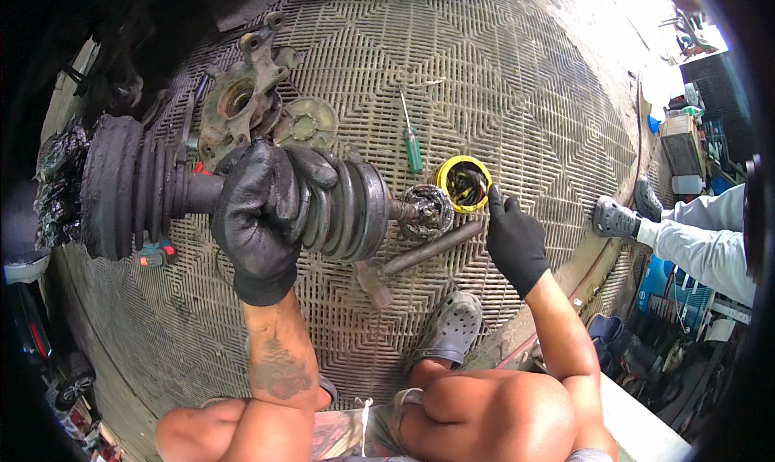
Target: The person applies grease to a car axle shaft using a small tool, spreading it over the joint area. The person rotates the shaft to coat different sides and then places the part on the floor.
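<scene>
A dark, grease-smeared drive axle (198, 194) with ribbed rubber boots runs across the left half. My left hand (258, 207), in a black glove, is closed round it beside the right-hand boot (351, 212). Thick dark grease (60, 183) coats its left end, and its right end carries a greasy joint (428, 212). A yellow-rimmed round tub (444, 174) with dark grease inside stands just right of that joint. At the tub's right rim is my gloved right hand (517, 240), index finger stretched out and fingers apart. Whether the fingertip touches the rim I cannot tell.
A hammer (432, 248) lies below the tub, and a green-handled screwdriver (412, 147) above it. A rusty steering knuckle (242, 98) rests on the ribbed floor mat (533, 98) at far left. Another person's leg (698, 236) is at right, near a blue tool case (674, 292).
</scene>
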Available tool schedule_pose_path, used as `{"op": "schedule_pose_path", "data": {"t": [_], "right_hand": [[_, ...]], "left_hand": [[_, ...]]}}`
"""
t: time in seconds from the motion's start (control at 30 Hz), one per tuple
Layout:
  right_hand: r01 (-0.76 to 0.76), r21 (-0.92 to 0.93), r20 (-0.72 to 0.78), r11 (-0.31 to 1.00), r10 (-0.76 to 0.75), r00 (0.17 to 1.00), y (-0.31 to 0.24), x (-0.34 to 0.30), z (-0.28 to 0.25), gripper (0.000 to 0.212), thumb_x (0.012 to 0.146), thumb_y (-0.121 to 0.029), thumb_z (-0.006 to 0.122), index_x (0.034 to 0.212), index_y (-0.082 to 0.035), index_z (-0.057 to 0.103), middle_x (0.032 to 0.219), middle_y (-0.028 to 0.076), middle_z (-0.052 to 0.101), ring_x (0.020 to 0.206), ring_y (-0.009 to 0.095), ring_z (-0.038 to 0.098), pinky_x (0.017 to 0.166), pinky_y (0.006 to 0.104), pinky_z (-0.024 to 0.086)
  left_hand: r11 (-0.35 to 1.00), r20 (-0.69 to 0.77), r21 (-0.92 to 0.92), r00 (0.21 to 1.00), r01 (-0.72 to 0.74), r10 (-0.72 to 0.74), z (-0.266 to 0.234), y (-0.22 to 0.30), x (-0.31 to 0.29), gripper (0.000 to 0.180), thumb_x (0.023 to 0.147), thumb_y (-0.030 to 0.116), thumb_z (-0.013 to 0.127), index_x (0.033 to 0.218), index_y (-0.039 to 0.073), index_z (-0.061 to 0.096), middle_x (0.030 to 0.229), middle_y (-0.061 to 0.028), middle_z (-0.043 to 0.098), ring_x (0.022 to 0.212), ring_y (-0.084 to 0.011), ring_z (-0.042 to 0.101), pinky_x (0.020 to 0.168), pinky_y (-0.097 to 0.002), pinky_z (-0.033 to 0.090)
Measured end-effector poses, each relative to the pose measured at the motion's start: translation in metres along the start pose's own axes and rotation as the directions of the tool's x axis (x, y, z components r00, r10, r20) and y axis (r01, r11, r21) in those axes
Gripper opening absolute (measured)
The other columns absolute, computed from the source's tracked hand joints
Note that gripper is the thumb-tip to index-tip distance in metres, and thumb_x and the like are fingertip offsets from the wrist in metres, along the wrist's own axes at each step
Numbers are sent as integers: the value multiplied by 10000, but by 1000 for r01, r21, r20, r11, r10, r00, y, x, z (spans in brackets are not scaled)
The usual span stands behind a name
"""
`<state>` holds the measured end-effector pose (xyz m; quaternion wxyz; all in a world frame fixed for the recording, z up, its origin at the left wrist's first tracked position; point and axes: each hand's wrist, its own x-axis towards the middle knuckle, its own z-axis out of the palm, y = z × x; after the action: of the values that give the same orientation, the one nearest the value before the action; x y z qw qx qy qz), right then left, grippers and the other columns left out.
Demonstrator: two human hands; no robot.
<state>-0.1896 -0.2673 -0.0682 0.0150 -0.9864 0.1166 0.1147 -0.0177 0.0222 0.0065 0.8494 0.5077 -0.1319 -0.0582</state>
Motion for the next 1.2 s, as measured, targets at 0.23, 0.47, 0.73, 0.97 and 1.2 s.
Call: {"op": "schedule_pose_path", "data": {"t": [0.23, 0.47, 0.73, 0.97, 1.2], "right_hand": [[-52, -34, 98, 998, 56, 994, -21, 30, 14, 440, 914, -82, 549, 1315, 92, 497, 1052, 276, 612, 784, 406, 704, 632, 482, 576], [-91, 77, 144, 993, 79, 986, -14, 49, 8, 272, 867, -126, 578, 1096, -3, 659, 1023, 237, 691, 856, 400, 707, 767, 491, 570], [40, 395, 129, 918, -99, 987, 37, 69, 8, 269, 817, -145, 614, 1037, -81, 753, 946, 220, 710, 850, 402, 691, 785, 472, 554], [72, 524, 148, 849, -174, 974, 52, 82, 19, 212, 848, -120, 626, 985, -7, 743, 810, 217, 686, 697, 330, 654, 681, 406, 540], [37, 708, 219, 705, -270, 938, 67, 88, 27, 183, 867, -83, 620, 982, 14, 724, 633, 122, 599, 550, 135, 533, 553, 314, 480]], "left_hand": [[997, 23, -32, 998, 63, -62, -2, 1, -3, 416, 1018, 198, 388, 606, 149, 404, 557, -27, 429, 746, -268, 580, 871, -461, 465], [965, 299, -253, 954, 71, 9, -15, 7, 9, 379, 943, 206, 473, 578, 106, 478, 561, -58, 500, 641, -253, 577, 764, -418, 477], [973, 277, -178, 957, 144, -91, -17, 8, 9, 407, 965, 217, 460, 561, 167, 462, 542, -26, 480, 715, -248, 605, 862, -440, 474], [972, 266, -208, 963, 110, -53, -15, 8, 9, 404, 961, 210, 471, 558, 170, 468, 542, -21, 490, 718, -246, 610, 844, -441, 467], [973, 308, -158, 945, 165, -110, -21, 12, 6, 404, 958, 229, 488, 561, 156, 483, 548, -44, 521, 720, -249, 614, 847, -426, 473]]}}
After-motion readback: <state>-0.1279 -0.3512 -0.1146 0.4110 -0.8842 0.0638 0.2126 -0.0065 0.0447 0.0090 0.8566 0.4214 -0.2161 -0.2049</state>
